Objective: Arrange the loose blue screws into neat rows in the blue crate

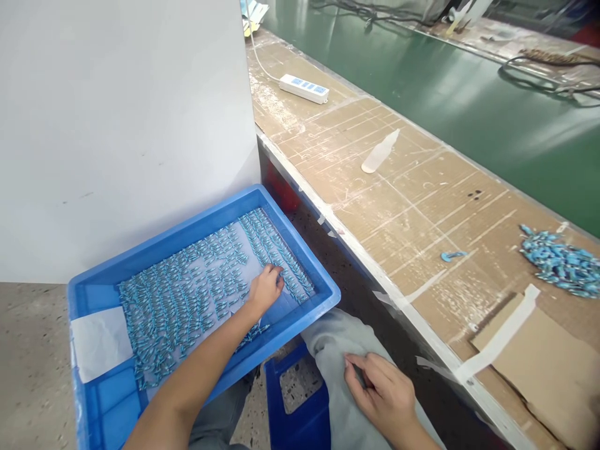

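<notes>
My left hand [265, 289] reaches into a blue plastic tray [300, 247] and its curled fingertips touch the rows of several small blue parts [187, 294] laid on a clear sheet. Whether the fingers hold a part is hidden. My right hand [382, 390] rests on my grey-trousered knee [328, 340], fingers bent, with something small and dark under the fingertips that I cannot make out.
A taped cardboard-covered workbench [398, 206] runs on the right, with a pile of blue parts [560, 262], one loose blue part [452, 255], a white power strip [304, 88] and a clear plastic piece [379, 152]. A green conveyor belt [469, 106] lies beyond. A white board [122, 119] stands behind the tray.
</notes>
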